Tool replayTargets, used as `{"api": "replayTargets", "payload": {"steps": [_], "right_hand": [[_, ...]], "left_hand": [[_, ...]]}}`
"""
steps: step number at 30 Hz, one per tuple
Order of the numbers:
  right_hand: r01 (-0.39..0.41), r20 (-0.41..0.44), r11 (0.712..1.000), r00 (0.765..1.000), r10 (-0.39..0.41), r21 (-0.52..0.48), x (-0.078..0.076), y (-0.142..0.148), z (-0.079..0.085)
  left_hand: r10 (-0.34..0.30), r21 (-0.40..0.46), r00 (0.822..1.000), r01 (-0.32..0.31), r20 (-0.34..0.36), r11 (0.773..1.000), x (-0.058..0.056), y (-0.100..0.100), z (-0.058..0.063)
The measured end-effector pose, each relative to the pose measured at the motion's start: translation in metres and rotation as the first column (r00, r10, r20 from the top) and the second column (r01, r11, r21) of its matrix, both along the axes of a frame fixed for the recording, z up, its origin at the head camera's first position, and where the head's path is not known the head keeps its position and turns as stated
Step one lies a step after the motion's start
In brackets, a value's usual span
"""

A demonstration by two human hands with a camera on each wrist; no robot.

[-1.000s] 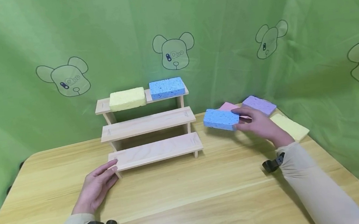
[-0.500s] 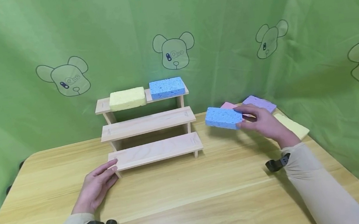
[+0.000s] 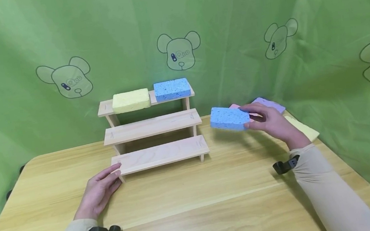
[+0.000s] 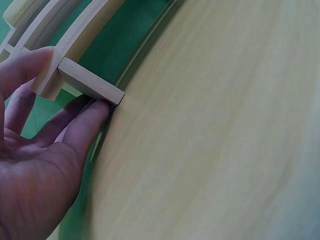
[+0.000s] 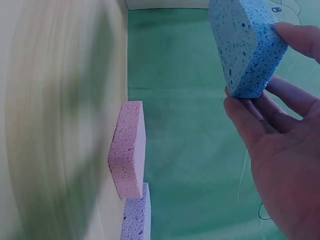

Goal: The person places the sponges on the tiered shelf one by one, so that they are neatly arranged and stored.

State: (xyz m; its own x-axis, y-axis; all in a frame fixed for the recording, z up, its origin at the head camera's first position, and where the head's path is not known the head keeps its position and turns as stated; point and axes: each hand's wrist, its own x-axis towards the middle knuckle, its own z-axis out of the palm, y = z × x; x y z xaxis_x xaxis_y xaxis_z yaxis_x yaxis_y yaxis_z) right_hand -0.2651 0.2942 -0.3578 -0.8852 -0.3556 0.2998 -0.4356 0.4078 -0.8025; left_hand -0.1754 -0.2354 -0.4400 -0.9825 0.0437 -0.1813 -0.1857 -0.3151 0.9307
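My right hand (image 3: 273, 122) pinches a blue speckled sponge (image 3: 229, 118) by its right end, thumb in front and fingers behind. The right wrist view shows that sponge (image 5: 245, 45) lifted off the tabletop. A three-tier wooden display shelf (image 3: 162, 155) stands left of it. With fingers and thumb, my left hand (image 3: 98, 193) holds the left end of the lowest tier. Up close in the left wrist view, fingertips lie against the shelf leg (image 4: 90, 82). On the top tier sit a yellow sponge (image 3: 131, 100) and a second blue sponge (image 3: 171, 89).
Behind the right hand lie a purple sponge (image 3: 273, 104), a yellow sponge (image 3: 303, 128) and a mostly hidden pink sponge (image 5: 129, 150). A green curtain (image 3: 232, 49) with printed bear heads hangs around the back and sides of the wooden table (image 3: 188, 202).
The right hand, still holding the blue sponge, shifts slightly right, then lifts it a little, covering more of the pink sponge. The left hand stays at the shelf's end.
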Motion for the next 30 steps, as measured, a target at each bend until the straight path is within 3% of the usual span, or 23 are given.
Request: {"api": "replayTargets", "payload": {"steps": [9,20,30], "right_hand": [[-0.056,0.01,0.994,0.998,0.057,-0.091,0.004,-0.003,0.008],[-0.098,-0.018,0.99,0.995,0.097,-0.105,0.008,-0.014,0.014],[-0.138,-0.031,0.989,0.99,0.137,-0.049,0.005,-0.033,0.022]], "left_hand": [[0.006,0.007,1.0,-0.006,0.01,1.0,0.0,-0.001,0.001],[0.006,-0.004,1.0,-0.006,0.016,1.0,0.0,0.0,0.002],[0.009,-0.012,1.0,-0.009,0.015,1.0,0.0,0.0,0.001]]}}
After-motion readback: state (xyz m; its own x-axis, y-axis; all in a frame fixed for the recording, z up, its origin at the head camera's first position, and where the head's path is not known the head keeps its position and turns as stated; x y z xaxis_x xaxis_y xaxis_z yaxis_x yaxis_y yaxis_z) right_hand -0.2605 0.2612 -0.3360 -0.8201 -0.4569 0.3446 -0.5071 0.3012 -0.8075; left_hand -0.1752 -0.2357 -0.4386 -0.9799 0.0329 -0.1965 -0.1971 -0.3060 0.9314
